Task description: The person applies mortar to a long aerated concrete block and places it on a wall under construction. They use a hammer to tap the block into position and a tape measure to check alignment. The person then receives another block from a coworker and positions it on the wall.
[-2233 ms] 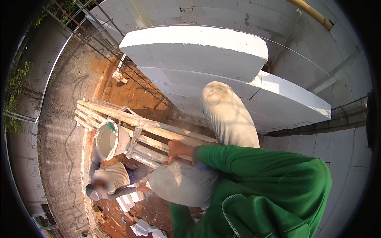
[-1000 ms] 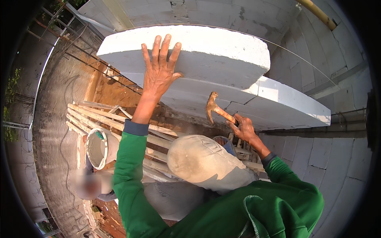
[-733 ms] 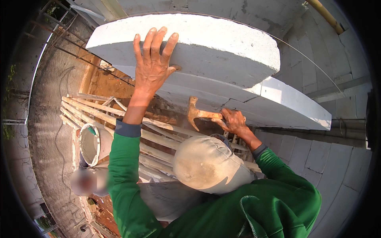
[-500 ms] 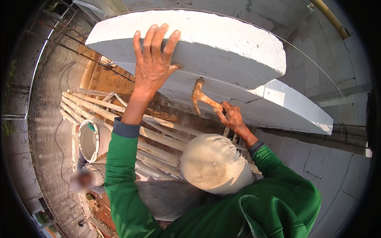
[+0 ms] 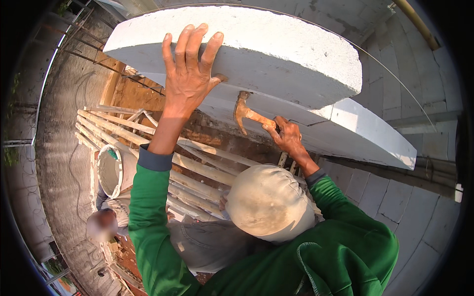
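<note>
Person's left hand (image 5: 190,74) is spread wide on the top white block (image 5: 291,47), fingers apart, fingertips over the upper edge, thumb lower on the front face; it presses flat, no grip closed round anything. Right hand (image 5: 288,136) is closed around the handle of a rusty-brown claw hammer (image 5: 256,116), head pointing left. Hammer is in front of the wall, just below the top block's lower edge, to the right of the left wrist; cannot tell whether the head touches the wall face. Top block sits on a lower course of blocks (image 5: 373,129) that runs out past it to the right. Thin line (image 5: 395,89) curves along behind the top block. Below the hands, pale poles (image 5: 200,170) lie side by side as a platform; a white bucket (image 5: 129,170) is at their left part, greyish inside, with something green by its rim. Co-worker (image 5: 122,209) is partly visible beneath the bucket. Person's knee in dusty light trousers (image 5: 269,202) is under the right forearm, green sleeves on both arms. Rebar (image 5: 81,53) upper left; block wall (image 5: 395,202) lower right.
</note>
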Demonstrator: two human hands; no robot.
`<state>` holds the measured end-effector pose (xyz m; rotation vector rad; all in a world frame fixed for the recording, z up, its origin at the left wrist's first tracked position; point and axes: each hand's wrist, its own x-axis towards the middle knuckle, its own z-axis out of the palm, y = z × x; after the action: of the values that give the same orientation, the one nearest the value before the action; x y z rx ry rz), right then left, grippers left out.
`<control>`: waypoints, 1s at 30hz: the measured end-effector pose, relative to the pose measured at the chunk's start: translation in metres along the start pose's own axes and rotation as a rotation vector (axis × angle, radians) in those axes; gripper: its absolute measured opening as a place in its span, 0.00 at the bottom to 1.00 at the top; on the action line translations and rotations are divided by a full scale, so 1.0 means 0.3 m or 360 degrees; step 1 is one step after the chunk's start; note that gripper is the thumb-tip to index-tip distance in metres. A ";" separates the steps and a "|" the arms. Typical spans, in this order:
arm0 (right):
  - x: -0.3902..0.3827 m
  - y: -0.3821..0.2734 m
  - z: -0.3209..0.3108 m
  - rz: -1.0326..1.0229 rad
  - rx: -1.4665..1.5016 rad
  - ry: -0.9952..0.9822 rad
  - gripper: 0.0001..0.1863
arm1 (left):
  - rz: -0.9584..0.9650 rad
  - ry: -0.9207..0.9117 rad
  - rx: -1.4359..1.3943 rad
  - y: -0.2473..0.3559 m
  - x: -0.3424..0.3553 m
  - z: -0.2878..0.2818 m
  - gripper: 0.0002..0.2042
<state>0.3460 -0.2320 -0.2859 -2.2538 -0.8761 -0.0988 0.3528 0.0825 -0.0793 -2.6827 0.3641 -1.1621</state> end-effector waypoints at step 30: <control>-0.344 0.236 -0.183 0.0035 -0.0104 0.0099 0.24 | -0.0016 -0.0013 -0.0011 -0.008 -0.003 0.021 0.68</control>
<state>0.3200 -0.3622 -0.3181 -2.3078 -0.8257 -0.1888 0.3570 0.0856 -0.0835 -2.6978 0.3540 -1.1541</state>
